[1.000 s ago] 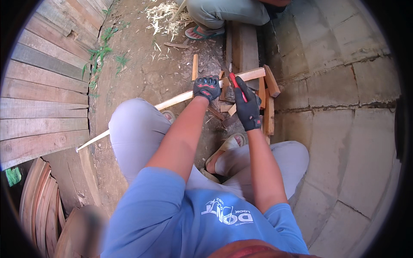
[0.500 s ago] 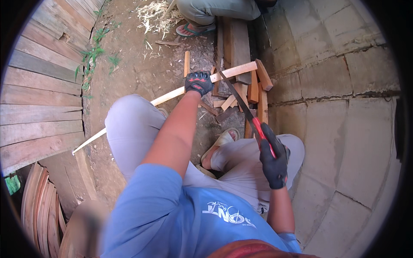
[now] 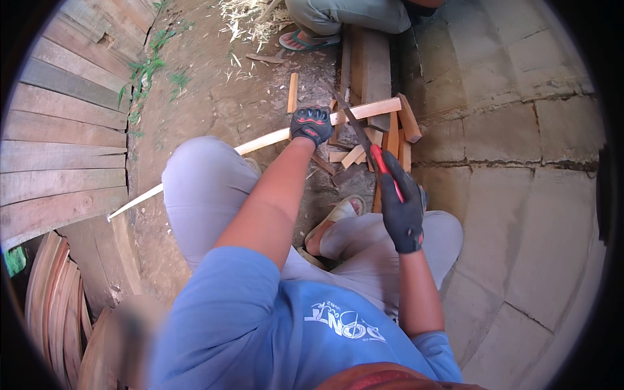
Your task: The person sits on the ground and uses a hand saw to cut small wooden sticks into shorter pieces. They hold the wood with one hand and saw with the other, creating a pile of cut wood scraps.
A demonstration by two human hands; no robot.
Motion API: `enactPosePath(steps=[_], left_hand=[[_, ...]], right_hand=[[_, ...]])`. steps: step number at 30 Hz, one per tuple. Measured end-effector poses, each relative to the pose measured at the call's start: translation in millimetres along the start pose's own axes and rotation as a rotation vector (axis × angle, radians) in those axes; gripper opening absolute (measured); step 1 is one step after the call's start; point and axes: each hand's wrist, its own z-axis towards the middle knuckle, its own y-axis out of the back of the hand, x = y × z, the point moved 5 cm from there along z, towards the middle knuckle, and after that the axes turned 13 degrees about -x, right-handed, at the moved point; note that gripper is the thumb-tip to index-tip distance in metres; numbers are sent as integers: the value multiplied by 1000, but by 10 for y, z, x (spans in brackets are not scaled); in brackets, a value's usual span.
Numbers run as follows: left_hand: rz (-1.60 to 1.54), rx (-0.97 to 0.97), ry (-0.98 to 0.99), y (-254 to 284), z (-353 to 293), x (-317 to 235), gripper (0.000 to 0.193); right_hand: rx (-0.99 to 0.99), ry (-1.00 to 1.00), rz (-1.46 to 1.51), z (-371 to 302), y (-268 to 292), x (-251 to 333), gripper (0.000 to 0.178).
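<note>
My left hand [image 3: 312, 125], in a black glove with red trim, is closed around a long, pale wooden strip [image 3: 263, 141]. The strip slants from the lower left, across my left knee, up to the wood pieces at the right. In my right hand [image 3: 402, 201], also gloved in black, is the red handle of a hand saw [image 3: 361, 133]. Its dark blade crosses the strip just right of my left hand, the tip reaching beyond the far side. The strip's right end rests over a wooden beam [image 3: 369, 71].
Several short wood offcuts [image 3: 351, 156] lie under and beside the strip's end. A block wall [image 3: 500, 130] rises at the right, a plank wall [image 3: 65, 136] at the left. Ahead, a person in sandals [image 3: 351, 14] sits by pale shavings [image 3: 250, 23]. Curved boards [image 3: 55, 299] stand lower left.
My right hand has pushed the saw forward and slightly left, so more of the blade passes beyond the strip. My left hand keeps its grip; the whole view has shifted slightly.
</note>
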Motion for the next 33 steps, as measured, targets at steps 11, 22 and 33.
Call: enactPosePath(steps=[11, 22, 33], left_hand=[[-37, 85, 64, -23, 30, -17, 28], [-7, 108, 13, -56, -17, -40, 36], [-9, -49, -11, -99, -19, 15, 31]], right_hand=[[-131, 93, -60, 1189, -1547, -267, 39], [-34, 32, 167, 495, -776, -526, 38], [33, -135, -75, -817, 846, 38, 39]])
